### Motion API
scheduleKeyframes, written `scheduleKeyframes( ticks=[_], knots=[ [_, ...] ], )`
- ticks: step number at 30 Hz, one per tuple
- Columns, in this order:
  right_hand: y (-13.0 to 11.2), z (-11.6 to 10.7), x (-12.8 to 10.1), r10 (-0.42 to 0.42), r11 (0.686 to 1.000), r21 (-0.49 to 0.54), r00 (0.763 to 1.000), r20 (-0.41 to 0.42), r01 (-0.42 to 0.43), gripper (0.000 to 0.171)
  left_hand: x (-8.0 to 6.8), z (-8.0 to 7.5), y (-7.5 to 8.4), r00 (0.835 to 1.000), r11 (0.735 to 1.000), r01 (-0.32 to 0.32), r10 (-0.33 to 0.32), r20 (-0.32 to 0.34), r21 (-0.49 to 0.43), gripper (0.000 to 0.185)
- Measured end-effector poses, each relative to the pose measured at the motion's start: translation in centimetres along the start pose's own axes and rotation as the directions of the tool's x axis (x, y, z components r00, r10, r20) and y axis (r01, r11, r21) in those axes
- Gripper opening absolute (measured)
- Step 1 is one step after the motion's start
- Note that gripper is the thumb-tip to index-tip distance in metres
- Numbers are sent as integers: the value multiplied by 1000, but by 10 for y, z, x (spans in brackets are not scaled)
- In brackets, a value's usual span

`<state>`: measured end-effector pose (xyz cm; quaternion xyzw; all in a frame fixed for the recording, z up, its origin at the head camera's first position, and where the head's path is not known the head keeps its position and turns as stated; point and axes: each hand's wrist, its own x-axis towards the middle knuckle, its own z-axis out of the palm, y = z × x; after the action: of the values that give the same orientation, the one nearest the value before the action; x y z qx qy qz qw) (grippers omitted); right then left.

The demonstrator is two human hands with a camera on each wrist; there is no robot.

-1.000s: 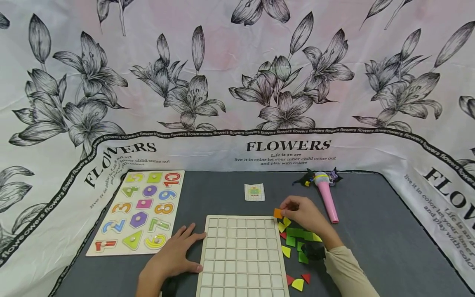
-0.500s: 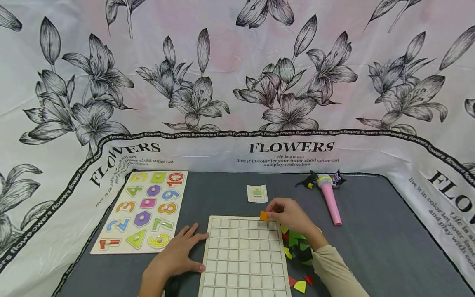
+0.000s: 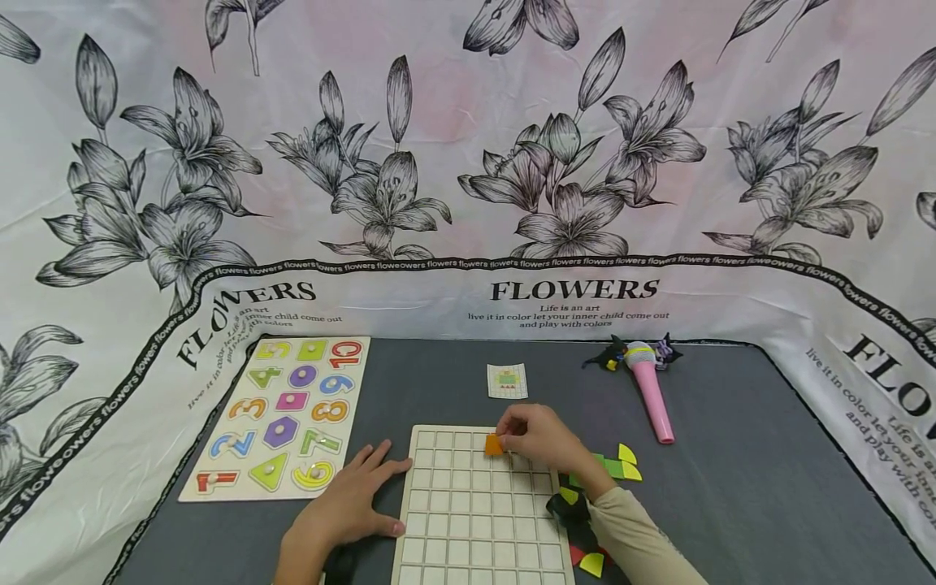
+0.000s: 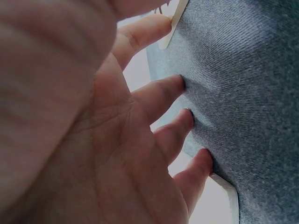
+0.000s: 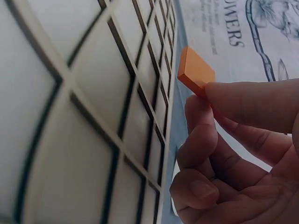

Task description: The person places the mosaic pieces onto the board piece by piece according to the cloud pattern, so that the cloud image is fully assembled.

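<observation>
On the grey tabletop point(image 3: 731, 487), the right hand point(image 3: 537, 435) pinches an orange square tile point(image 3: 494, 444) over the grid board point(image 3: 475, 520); at 9 o'clock, the left hand point(image 3: 344, 508) rests spread.

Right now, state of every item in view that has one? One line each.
orange tile: pinched in right hand, held above the board, not seated.
grid board: flat on the table, visible cells empty.
left hand: flat, fingers straight, against the board's left edge.
loose tiles: scattered right of the board.
number puzzle: flat, pieces seated.
pink microphone: lying on its side.
pattern card: flat, face up.
</observation>
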<state>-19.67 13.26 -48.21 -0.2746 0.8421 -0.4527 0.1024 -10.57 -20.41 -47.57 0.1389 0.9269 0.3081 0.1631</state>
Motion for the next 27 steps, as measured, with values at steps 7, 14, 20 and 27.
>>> scheduleKeyframes(
  ticks=[7,14,20,27],
  knots=[
    [-3,14,3,-6,1000,-11,1000,29,6,10,3,4,-10,999,1000,-31,31,-16,0,89],
    [-8,21,5,0,998,-56,999,47,3,11,2,3,-7,1000,1000,-23,24,-8,8,88],
    [-7,25,6,-37,992,-122,998,58,44,14,0,-1,4,1000,1000,18,-18,-3,8,88],
    [-11,27,8,-93,978,-182,994,54,102,19,6,7,-15,999,999,-32,32,-8,24,91]
  ],
)
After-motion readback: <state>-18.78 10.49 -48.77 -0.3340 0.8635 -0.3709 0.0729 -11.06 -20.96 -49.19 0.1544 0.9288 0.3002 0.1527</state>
